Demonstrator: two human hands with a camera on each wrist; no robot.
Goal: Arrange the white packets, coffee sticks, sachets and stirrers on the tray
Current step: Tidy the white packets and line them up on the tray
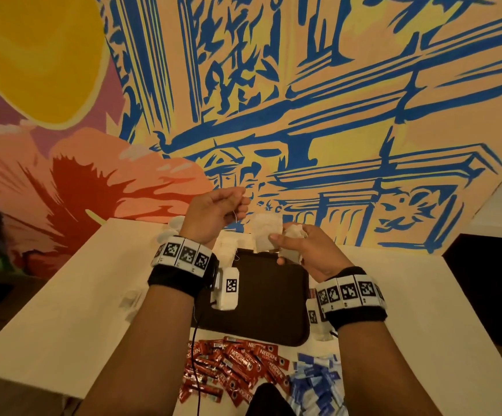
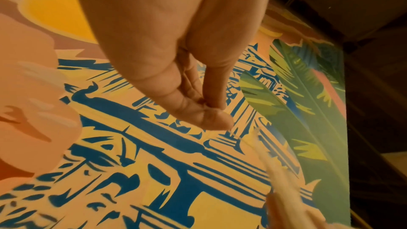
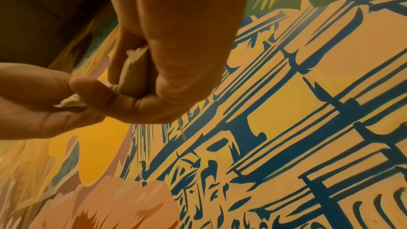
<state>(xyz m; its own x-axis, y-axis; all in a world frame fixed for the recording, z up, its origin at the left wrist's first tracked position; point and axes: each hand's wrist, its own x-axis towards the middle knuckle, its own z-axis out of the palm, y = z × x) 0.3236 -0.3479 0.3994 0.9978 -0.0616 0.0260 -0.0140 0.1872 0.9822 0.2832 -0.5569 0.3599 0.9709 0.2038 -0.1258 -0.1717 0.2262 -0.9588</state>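
Raised above tray (image 1: 261, 295): left hand (image 1: 215, 213) pinching thread (image 1: 234, 217); right hand (image 1: 306, 250) clutching crumpled white packets (image 1: 269, 237), fingers curled.

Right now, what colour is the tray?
Dark brown tray, seen best in the head view.

The left hand (image 2: 167, 44) hangs in front of a painted wall mural (image 2: 154, 171), thumb and a fingertip (image 2: 216, 100) pressed together on a thin thread (image 2: 236, 137). The thread slants away from the pinch toward a blurred pale shape (image 2: 284, 185) lower down. On the mural, 1 large green leaf (image 2: 308, 111) lies beside the hand, a yellow disc (image 2: 55, 16) on its other side.
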